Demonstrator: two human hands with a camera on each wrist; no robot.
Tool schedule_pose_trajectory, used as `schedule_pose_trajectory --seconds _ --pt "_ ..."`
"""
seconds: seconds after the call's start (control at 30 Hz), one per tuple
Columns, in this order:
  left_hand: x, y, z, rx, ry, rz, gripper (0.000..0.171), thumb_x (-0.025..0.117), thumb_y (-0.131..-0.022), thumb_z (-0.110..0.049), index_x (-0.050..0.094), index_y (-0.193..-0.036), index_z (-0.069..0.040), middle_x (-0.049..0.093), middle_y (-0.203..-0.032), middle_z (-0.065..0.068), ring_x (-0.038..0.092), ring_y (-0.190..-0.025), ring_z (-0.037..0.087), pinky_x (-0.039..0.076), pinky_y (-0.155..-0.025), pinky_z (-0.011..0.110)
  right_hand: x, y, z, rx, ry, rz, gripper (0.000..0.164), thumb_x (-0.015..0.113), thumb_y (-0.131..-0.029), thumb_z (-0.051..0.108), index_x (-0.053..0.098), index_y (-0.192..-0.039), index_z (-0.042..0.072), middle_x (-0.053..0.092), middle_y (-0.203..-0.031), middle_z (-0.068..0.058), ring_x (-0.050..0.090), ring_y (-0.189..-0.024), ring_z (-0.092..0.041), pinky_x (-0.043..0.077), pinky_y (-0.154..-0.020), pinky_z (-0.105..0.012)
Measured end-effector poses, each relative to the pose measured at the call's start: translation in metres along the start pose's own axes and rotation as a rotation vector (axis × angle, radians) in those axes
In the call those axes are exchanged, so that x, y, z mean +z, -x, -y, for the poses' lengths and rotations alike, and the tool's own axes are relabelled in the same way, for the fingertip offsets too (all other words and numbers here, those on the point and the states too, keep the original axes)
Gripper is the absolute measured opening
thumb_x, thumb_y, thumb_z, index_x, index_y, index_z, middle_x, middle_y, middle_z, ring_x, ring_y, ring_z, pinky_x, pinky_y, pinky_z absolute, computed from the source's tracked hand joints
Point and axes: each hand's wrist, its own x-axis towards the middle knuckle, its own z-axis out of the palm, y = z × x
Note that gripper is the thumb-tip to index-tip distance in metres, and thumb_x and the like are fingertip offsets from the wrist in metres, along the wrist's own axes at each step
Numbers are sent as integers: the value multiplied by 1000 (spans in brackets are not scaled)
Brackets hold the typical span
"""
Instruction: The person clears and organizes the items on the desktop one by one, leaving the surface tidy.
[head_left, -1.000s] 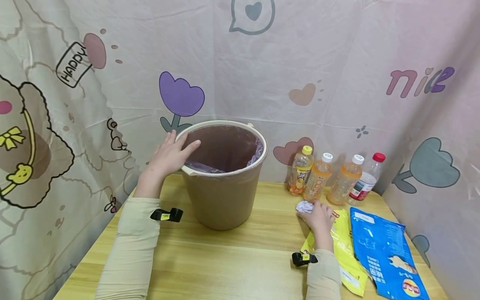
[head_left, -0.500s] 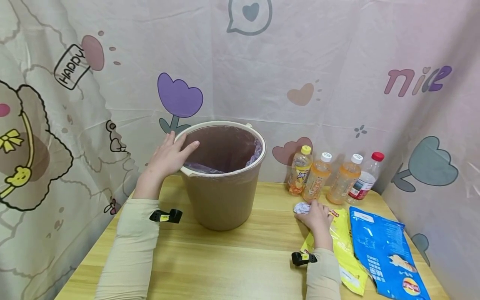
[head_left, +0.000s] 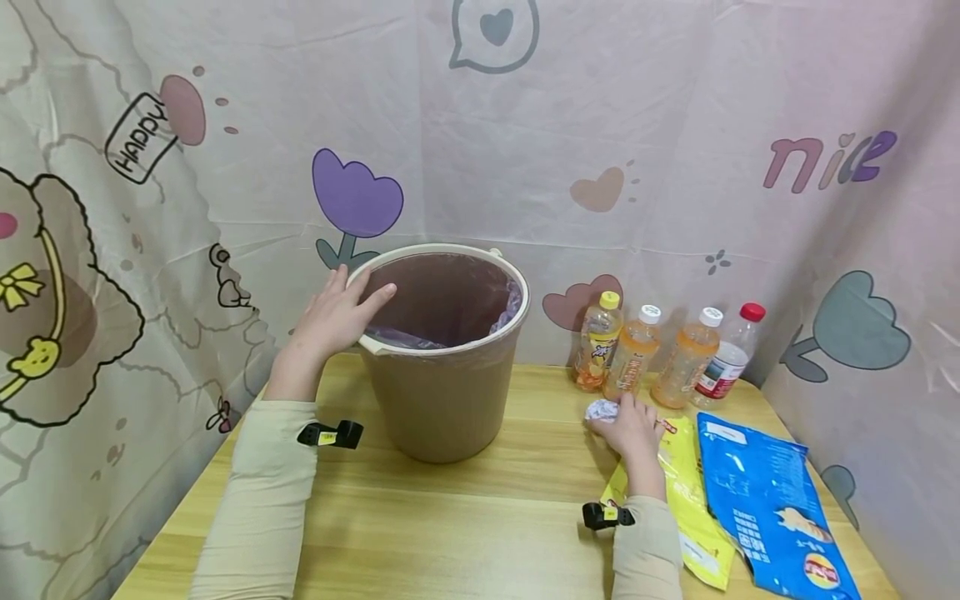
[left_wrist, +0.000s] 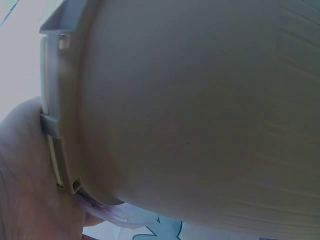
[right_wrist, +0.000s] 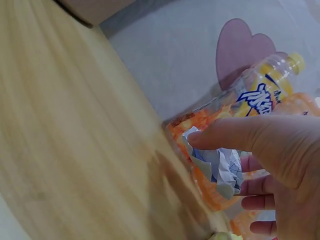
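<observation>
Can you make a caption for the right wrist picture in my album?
The right grip pinches crumpled white paper, with a yellow-capped bottle behind it and wooden table showing alongside.

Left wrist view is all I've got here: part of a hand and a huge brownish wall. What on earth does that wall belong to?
Observer: The head view shows it's a bin, standing upright on a wooden table.
Visitor: Oh! And is anything being held over on the other side?
Observer: Yes, the right hand pinches a crumpled piece of paper.
Visitor: Fun. Is anything standing near there?
Observer: Four plastic bottles stand side by side just beyond that hand.
</observation>
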Motion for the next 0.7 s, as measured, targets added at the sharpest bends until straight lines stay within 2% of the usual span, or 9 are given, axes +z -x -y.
schedule_pose_trajectory --seconds 0.1,0.47,0.7 --pt "0 1 0 -1 2 0 91 18 -92 -76 10 -158 -14 -10 -162 22 -7 -150 45 0 -118 66 -4 2 4 -15 -9 -14 78 73 -78 43 42 -136 1 42 -136 -30 27 -130 -49 18 -106 -65" --pt "1 2 0 -5 1 -1 91 18 -92 -76 10 -158 -14 -10 -163 22 -8 -150 44 0 -118 66 -20 10 26 -67 17 -105 69 69 -80 42 45 -132 4 46 -127 -24 33 -118 -42 29 -94 -59" --pt "0 2 -1 -2 -3 -2 91 18 -92 -76 10 -158 -14 -10 -162 22 -8 -150 44 1 -118 66 -29 16 41 -112 -2 -174 65 69 -79 42 48 -131 7 47 -129 -20 35 -117 -40 29 -91 -57"
